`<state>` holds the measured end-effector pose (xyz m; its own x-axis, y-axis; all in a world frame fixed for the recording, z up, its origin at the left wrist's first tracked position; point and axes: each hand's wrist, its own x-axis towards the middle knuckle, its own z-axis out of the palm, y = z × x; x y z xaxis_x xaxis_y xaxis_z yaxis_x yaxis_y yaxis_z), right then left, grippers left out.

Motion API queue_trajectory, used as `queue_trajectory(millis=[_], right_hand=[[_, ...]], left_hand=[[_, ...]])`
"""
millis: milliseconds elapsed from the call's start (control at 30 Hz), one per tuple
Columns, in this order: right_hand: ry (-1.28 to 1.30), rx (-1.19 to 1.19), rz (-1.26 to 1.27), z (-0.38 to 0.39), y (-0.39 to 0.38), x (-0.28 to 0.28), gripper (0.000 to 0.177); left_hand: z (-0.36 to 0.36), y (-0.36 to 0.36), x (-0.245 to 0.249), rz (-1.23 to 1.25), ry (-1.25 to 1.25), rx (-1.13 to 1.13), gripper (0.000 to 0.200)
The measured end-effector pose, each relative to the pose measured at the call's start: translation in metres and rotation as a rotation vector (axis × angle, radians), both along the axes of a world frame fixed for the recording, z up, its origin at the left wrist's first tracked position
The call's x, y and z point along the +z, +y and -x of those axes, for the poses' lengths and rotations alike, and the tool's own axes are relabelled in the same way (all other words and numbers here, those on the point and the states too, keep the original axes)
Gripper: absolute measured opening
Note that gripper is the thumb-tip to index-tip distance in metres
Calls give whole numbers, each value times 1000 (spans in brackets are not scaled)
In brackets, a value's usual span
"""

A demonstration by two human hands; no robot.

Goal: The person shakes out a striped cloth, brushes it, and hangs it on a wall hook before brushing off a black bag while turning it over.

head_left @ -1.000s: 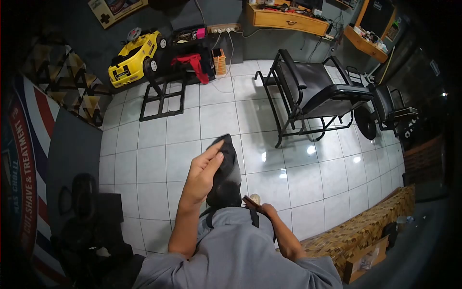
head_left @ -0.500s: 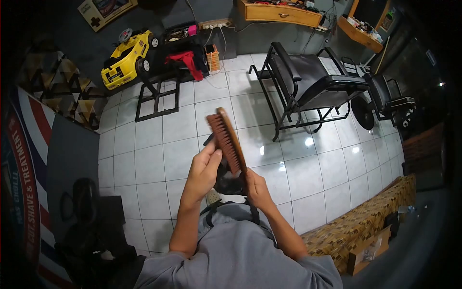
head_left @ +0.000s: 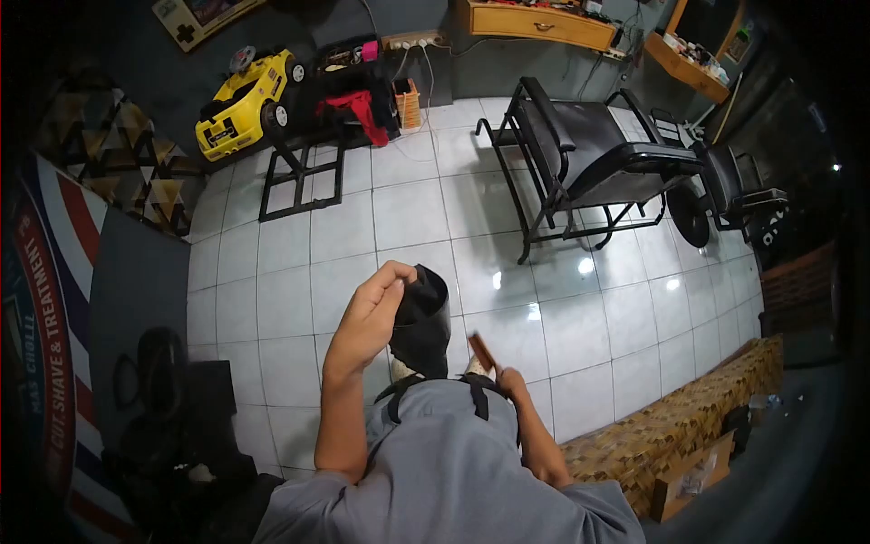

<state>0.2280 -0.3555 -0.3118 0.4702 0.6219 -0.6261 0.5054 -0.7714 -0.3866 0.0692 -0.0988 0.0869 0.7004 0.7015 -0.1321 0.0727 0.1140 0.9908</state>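
Note:
My left hand [head_left: 370, 313] is raised in front of me, with its fingers closed on the upper edge of a black, flexible, pouch-like piece [head_left: 426, 331]. That piece hangs down with its dark opening facing up, and its lower tip overlaps my waist in this view. Lower down on the right, near my hip, my right hand [head_left: 513, 384] grips a brush [head_left: 483, 352] by one end. The brush's reddish-brown head points up and to the left, away from the black piece.
A black reclining chair [head_left: 589, 136] stands ahead on the white tiled floor [head_left: 408, 213]. A black metal frame [head_left: 304, 181] lies near a yellow toy car [head_left: 245, 104]. To my right runs a woven-patterned bench [head_left: 671, 417] beside an open cardboard box [head_left: 693, 476].
My right hand has lowered the brush from the middle to my right hip. My left hand has shifted slightly up, and the black piece now shows fully. The view has tilted a little.

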Motion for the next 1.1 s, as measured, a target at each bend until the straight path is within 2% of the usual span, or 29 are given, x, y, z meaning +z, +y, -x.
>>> queue_trajectory(millis=[33,67,133,200,300,333,433,467,533,600,667,767,867,900,933,967,1000,1067,1100], right_hand=[[64,-77,-204,0,18,53,60],[65,-262,-436,2,31,58,64],[499,-441,-653,5,68,139,53],[941,-477,-799,12,89,233,39],[1116,-276,-905,18,102,292,38],[1044,-227,-878,19,106,300,40],[958,-210,-766,11,109,250,44],[812,-233,-681,5,108,221,48],[382,-117,-563,-7,92,138,56],[336,-149,-236,-14,61,58,63],[45,162,-141,-12,22,0,65],[50,213,46,-3,-14,-20,64],[62,-25,-111,-4,4,-16,65],[162,-146,-240,-6,21,11,68],[289,-253,-365,-5,43,66,65],[404,-272,-541,-4,63,123,54],[637,-338,-678,2,77,165,46],[774,-283,-784,10,93,256,38],[841,-237,-857,16,98,278,37]], left_hand=[[0,0,-3,11,46,3,13],[0,2,-6,20,90,3,12],[-2,0,-9,-18,135,-20,11],[-4,-4,-9,-114,133,-59,9],[-3,-3,-6,-215,110,-58,10],[-2,-2,-3,-221,72,-64,13],[6,2,7,-485,47,51,13],[7,1,15,-524,53,136,13],[14,5,24,-680,10,224,16],[16,9,31,-793,-55,255,18],[17,11,33,-756,-66,242,17],[15,12,40,-799,18,165,15],[12,7,42,-896,174,48,15],[13,6,40,-857,202,18,14],[14,4,37,-817,230,-15,14],[14,3,35,-778,256,-48,13],[13,2,35,-805,268,-61,12],[15,1,37,-858,292,-93,14],[15,0,36,-862,262,-60,15]])
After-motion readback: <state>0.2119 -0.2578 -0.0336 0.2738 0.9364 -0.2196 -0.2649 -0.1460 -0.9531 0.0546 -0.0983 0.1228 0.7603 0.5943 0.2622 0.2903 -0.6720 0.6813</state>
